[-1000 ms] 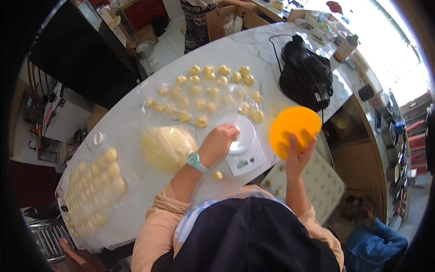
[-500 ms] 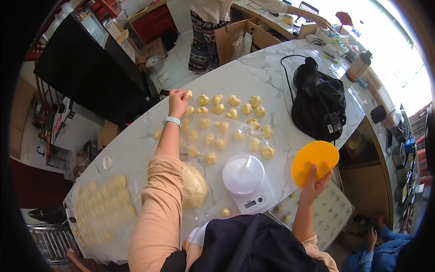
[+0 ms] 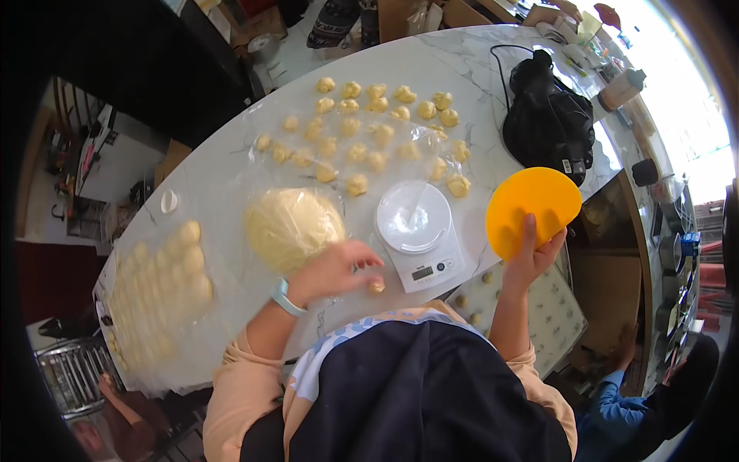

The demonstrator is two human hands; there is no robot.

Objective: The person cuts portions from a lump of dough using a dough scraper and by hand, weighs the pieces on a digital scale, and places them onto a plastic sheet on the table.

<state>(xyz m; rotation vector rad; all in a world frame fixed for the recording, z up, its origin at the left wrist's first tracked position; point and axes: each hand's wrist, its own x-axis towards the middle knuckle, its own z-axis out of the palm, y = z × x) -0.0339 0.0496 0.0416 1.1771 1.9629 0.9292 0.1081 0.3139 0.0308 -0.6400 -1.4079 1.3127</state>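
Observation:
My left hand (image 3: 339, 269), slightly blurred, is open with its fingers loosely curled. Its fingertips are just above or touching a small dough piece (image 3: 376, 286) near the table's front edge; I cannot tell which. Under clear plastic, a large lump of dough (image 3: 296, 223) lies behind this hand. In my right hand (image 3: 531, 254) is a yellow dough scraper (image 3: 535, 208), held up to the right of the white kitchen scale (image 3: 419, 231). The scale's round platform carries no dough. Several dough pieces (image 3: 356, 185) lie in rows beyond, partly covered by a plastic sheet (image 3: 254, 138).
Many shaped dough pieces (image 3: 165, 269) sit under plastic at the left. A white cap (image 3: 168, 202) lies nearby. A black bag (image 3: 550, 115) and a bottle (image 3: 622, 88) stand at the right. Below the edge is a tray (image 3: 550, 308) with small pieces. Other people are around the table.
My left hand has come back from the far row of dough to the small piece near me, leaving a piece there. The view has tilted down; the scraper stays in my right hand.

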